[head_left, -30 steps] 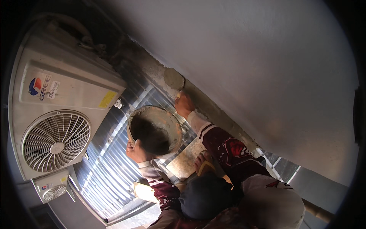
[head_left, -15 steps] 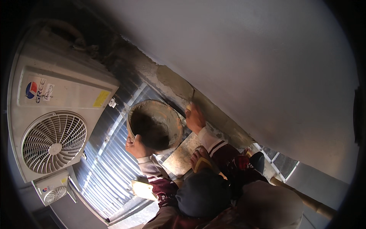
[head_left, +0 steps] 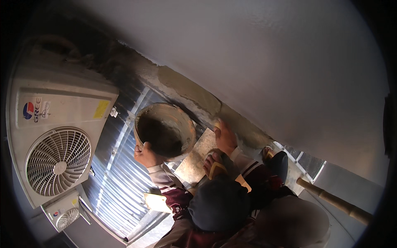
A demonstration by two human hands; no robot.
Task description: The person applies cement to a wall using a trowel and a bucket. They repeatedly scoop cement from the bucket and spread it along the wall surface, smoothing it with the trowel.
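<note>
My left hand (head_left: pixel 147 155) grips the near left rim of a round, shallow basin (head_left: pixel 189 131), its thumb over the edge. Dark grey wet mortar (head_left: pixel 159 134) lies inside, and dried smears coat the basin's wall. My right hand (head_left: pixel 225 139) is closed round a small tool with a yellowish handle (head_left: pixel 217 124), just right of the basin and close to the wall's lower edge. The tool's working end cannot be made out. A band of damp, smoothed mortar (head_left: pixel 186 87) runs along the foot of the wall beyond both hands.
A grey wall (head_left: pixel 285 70) slopes across the right. Air conditioner units (head_left: pixel 58 161) stand at left above corrugated metal sheeting (head_left: pixel 120 177). A sandalled foot (head_left: pixel 213 164) rests on a speckled board (head_left: pixel 192 163) below the basin. A bamboo pole (head_left: pixel 335 201) lies at lower right.
The view has shifted a little. My right hand has moved right and nearer to me along the wall edge, away from the basin. My left hand still holds the basin's rim.
</note>
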